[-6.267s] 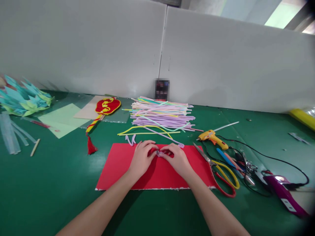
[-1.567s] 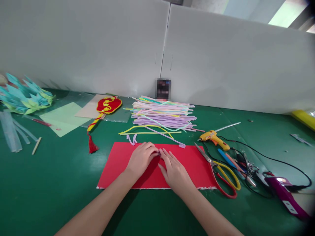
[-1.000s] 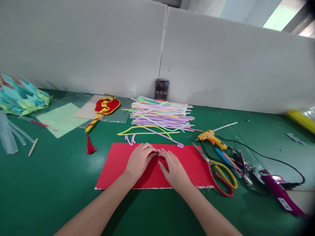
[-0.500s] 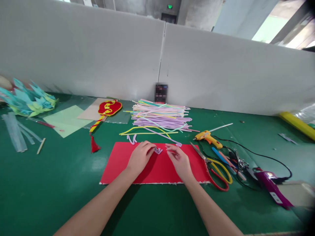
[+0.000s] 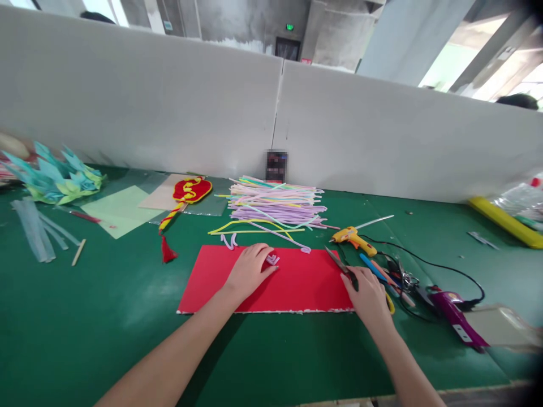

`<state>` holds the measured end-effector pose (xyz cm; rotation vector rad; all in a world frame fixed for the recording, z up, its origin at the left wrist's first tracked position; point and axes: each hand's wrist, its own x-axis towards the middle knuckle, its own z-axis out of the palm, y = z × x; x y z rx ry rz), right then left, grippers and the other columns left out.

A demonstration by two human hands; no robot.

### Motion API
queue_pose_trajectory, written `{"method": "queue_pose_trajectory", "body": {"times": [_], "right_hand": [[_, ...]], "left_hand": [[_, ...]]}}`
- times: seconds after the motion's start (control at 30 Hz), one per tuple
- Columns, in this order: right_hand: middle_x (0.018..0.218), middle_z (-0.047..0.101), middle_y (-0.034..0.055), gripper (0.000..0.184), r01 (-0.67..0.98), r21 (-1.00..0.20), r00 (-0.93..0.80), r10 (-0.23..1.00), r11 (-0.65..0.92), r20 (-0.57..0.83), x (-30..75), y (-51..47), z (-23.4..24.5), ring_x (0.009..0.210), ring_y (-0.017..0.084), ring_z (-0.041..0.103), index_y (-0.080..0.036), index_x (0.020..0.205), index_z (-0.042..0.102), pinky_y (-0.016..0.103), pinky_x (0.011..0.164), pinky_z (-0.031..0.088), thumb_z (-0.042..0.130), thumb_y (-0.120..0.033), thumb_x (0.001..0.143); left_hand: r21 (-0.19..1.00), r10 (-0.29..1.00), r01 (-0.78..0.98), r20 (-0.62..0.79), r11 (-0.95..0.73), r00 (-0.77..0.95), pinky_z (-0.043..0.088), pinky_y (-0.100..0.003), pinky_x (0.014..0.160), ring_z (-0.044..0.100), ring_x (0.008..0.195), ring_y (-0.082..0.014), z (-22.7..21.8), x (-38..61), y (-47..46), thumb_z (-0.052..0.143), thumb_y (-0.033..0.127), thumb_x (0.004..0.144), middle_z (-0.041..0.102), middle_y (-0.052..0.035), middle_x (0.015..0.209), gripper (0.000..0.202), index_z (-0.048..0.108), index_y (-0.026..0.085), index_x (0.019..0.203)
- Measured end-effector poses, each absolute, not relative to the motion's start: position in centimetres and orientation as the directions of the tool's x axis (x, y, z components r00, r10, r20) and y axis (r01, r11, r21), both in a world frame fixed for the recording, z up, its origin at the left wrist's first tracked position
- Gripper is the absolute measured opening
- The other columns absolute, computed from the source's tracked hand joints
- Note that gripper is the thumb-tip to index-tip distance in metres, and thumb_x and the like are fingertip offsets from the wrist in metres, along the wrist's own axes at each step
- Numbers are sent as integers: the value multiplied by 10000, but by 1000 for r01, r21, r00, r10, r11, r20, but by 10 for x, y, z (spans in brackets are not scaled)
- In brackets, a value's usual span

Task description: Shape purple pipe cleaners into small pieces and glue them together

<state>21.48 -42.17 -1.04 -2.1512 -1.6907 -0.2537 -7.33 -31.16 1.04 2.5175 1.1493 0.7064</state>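
Observation:
On the red board (image 5: pixel 297 288), my left hand (image 5: pixel 250 270) curls around a small bent purple pipe cleaner piece (image 5: pixel 272 259), which shows between thumb and fingers. My right hand (image 5: pixel 370 291) is closed over the scissors (image 5: pixel 336 260) at the board's right end. Their blades point up and left, while most of the handles are hidden under the hand. Two short curved purple pieces (image 5: pixel 229 241) lie just behind the board. A long purple pipe cleaner with a curled end (image 5: pixel 304 249) reaches its back edge.
Behind the board lies a pile of pastel pipe cleaners (image 5: pixel 278 212). To the right are a yellow glue gun (image 5: pixel 352 237), cords and a purple power strip (image 5: pixel 458 319). On the left sit a red-and-yellow fan ornament (image 5: pixel 192 190), green paper (image 5: pixel 127 212) and teal paper shapes (image 5: pixel 63 178).
My right hand has moved right, from beside the bent purple piece to the scissors, and grips them. My left hand stays by the piece, its thumb lower. The view has shifted slightly.

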Motion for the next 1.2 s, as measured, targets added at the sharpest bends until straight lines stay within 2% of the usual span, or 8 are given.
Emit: {"method": "queue_pose_trajectory", "body": {"times": [0.2,0.43,0.57,0.67,0.77,0.87,1.03,1.2], "right_hand": [[887,617,112,290,952,-219,279,897,-212,344,222,-424,-6,835,250,570,-153,904,606,373,747,442,424,-351,795],[936,620,137,324,952,-155,306,873,-266,381,246,-438,-12,898,275,559,-146,884,618,389,768,439,415,-381,791],[984,625,87,342,943,-171,326,897,-286,298,262,-439,-1,843,245,583,-190,898,631,363,747,447,400,-428,815],[942,630,78,334,940,-197,330,881,-277,339,275,-424,9,829,221,581,-188,909,632,332,759,440,403,-415,822],[939,615,114,336,949,-120,315,863,-291,396,287,-395,11,876,243,558,-147,964,619,348,791,417,424,-375,811],[958,598,145,348,931,-22,352,883,-364,311,296,-365,5,868,256,559,-117,1017,601,349,728,423,438,-335,800],[968,622,139,301,922,73,357,909,-379,214,303,-339,-2,863,284,576,-161,955,623,360,658,407,432,-342,808],[787,670,114,285,937,16,332,906,-348,262,303,-337,5,719,245,612,-138,973,587,322,638,398,430,-313,812]], "left_hand": [[448,758,615,312,-649,572,387,-383,926,460,1096,-216,9,-73,-311,484,382,824,508,-72,1167,374,460,198,1149],[453,766,622,297,-639,571,396,-379,911,470,1080,-217,10,-74,-311,487,370,824,512,-67,1169,366,460,200,1147],[451,773,632,278,-629,571,392,-378,919,464,1089,-218,8,-74,-310,489,374,821,512,-64,1178,378,457,204,1157],[450,783,646,259,-616,566,393,-386,917,460,1094,-223,5,-74,-310,482,381,824,506,-66,1190,388,453,207,1170],[450,785,649,259,-614,563,390,-386,920,459,1094,-225,5,-74,-310,480,383,824,505,-66,1195,388,456,207,1170],[461,779,635,269,-620,566,386,-380,924,464,1085,-218,7,-74,-310,490,380,820,511,-59,1183,376,467,211,1155],[470,778,628,269,-620,567,389,-377,916,468,1075,-216,9,-74,-310,499,385,814,518,-56,1165,366,481,214,1137],[464,776,628,278,-625,566,396,-380,900,474,1065,-219,11,-75,-310,496,388,815,522,-53,1165,354,489,226,1130]]}}
